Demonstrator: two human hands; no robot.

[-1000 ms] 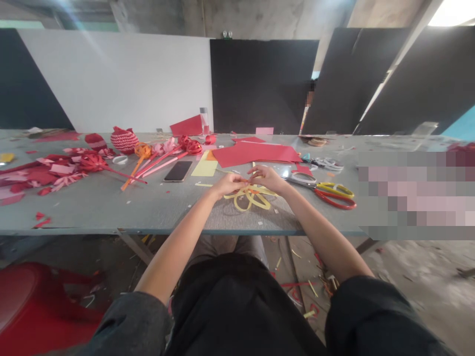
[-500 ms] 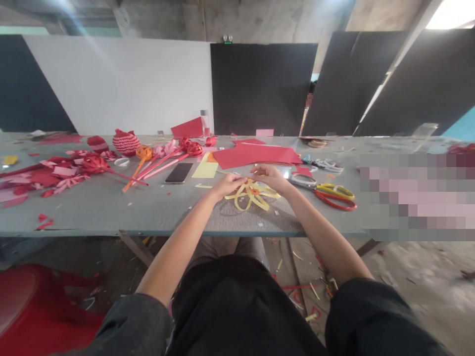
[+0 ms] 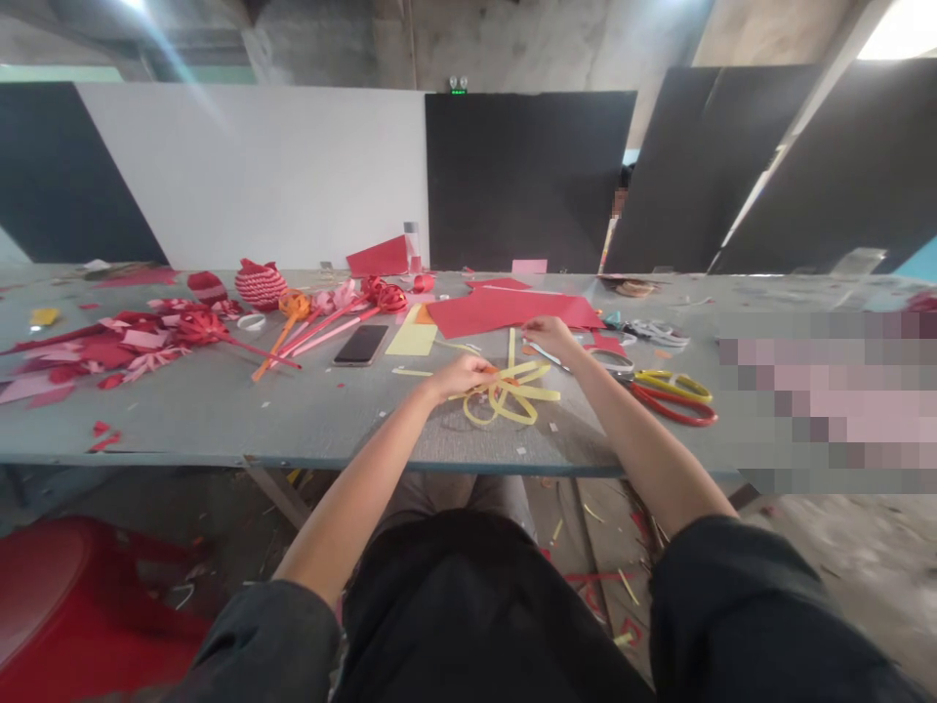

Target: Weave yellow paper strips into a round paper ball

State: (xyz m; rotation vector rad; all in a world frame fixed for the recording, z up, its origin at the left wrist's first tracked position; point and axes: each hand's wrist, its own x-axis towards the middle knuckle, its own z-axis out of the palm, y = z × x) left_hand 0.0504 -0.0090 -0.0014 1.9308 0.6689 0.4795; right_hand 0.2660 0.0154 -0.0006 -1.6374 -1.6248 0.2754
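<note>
A flower of looped yellow paper strips [image 3: 516, 400] with an orange centre rests on the table in front of me. My left hand [image 3: 463, 379] is closed on its left side, the fingertips near the centre. Beyond the flower, my right hand [image 3: 549, 337] is raised off it, fingers bent together, near an upright yellow strip and the tips of the scissors; whether it holds anything is too small to tell. The scissors [image 3: 670, 395], with yellow and red handles, lie to the right, partly behind my right forearm.
Red paper sheets [image 3: 505, 309] lie behind my hands. A phone [image 3: 361, 345] and yellow paper [image 3: 411, 338] are to the left, with paper flowers [image 3: 373, 297] on stems farther left. A clear bottle [image 3: 412, 246] stands at the back.
My right hand has moved up and away from the flower, apart from my left hand. My left hand has stayed at the flower. The view has shifted slightly.
</note>
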